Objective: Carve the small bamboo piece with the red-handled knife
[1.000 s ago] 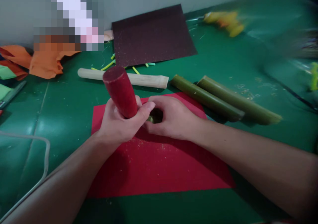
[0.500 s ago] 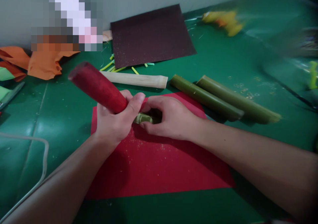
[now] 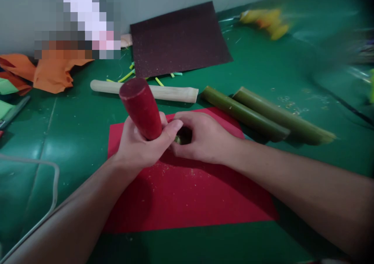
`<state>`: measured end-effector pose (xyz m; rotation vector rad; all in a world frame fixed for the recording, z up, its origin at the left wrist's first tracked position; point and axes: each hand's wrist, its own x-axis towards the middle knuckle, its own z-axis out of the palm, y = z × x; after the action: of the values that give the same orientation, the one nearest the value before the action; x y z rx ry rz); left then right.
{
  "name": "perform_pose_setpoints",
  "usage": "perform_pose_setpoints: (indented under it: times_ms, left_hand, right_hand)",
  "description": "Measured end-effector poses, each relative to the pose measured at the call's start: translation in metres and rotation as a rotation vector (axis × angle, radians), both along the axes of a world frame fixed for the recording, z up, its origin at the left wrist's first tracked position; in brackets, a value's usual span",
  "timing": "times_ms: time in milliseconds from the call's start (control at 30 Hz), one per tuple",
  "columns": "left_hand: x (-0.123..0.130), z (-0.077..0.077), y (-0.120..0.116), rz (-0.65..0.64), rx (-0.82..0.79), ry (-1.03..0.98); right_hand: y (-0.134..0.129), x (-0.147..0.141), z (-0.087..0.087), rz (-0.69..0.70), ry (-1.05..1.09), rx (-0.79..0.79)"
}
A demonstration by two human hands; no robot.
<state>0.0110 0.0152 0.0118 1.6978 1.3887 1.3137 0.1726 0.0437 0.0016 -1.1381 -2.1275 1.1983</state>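
Note:
My left hand (image 3: 140, 147) is wrapped round a thick red cylindrical handle (image 3: 142, 108), whose blunt end points up toward the camera; its lower end is hidden. Close against it, my right hand (image 3: 201, 137) curls round a small green piece (image 3: 182, 136), mostly hidden by the fingers and in shadow. Beneath both hands lies a red sheet (image 3: 204, 194) sprinkled with fine pale crumbs.
Behind the hands lie a pale stick (image 3: 172, 94), two green bamboo-like pieces (image 3: 245, 114) (image 3: 283, 116) and a dark sheet (image 3: 178, 39). Orange cloth (image 3: 52, 75) is at the left, above a pale cable (image 3: 55, 182). A yellow object (image 3: 265, 21) sits far back.
The red handle has swung to the right and more upright, uncovering the pale stick's left end. My left hand has turned and shifted slightly right, covering more of the green piece.

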Motion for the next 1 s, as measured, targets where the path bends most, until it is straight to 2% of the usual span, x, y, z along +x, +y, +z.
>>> perform_pose_setpoints:
  times_ms: [167,400,633,1000]
  left_hand:
    - [0.000,-0.004,-0.003,0.032,0.058,0.010]
    - [0.002,-0.010,0.001,0.152,0.125,-0.001]
    - [0.001,-0.002,0.003,0.069,0.030,-0.121]
    - [0.001,0.004,0.002,-0.040,-0.016,-0.075]
  right_hand:
    - [0.001,0.000,0.000,-0.001,-0.014,0.006]
    - [-0.001,-0.002,0.004,0.007,-0.076,-0.001]
    - [0.000,-0.001,0.004,0.011,-0.064,-0.001]
    - [0.000,0.000,0.003,0.012,-0.053,0.002]
